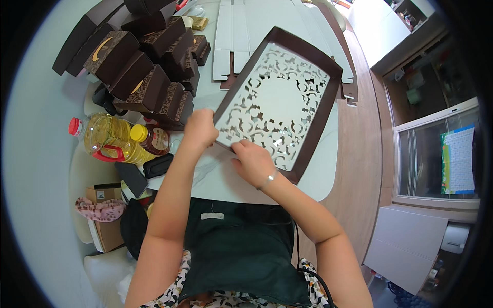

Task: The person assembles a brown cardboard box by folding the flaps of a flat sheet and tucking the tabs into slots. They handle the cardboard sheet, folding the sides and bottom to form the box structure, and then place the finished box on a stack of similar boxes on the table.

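1. Out on the left, the dark patterned boxes pile up along the table's left edge, with the oil bottle and yellow-capped jar nearer me. A swing that way could clip the jar, so small wrist moves suit this best.

2. Here's my left hand, curled tight, gripping the tray's near-left corner. The step looks like working that corner and the near wall; a steady hold should stop the card twisting.

3. Next, my right hand: fingers partly bent over the near wall, thumb a little apart. I can't tell how firmly it pinches. Even pressure along the fold, I'd judge, beats one hard poke that could crease the side.

4. And the brown-walled tray itself! It slants away from both hands, up and right, its near-right corner just beyond my right wrist. It's over the table's middle; I can't tell whether it's touching the top.

5. Past it, flat card blanks lie toward the table's far-right edge; the tray's far end overlaps some in view, so watch for snags.
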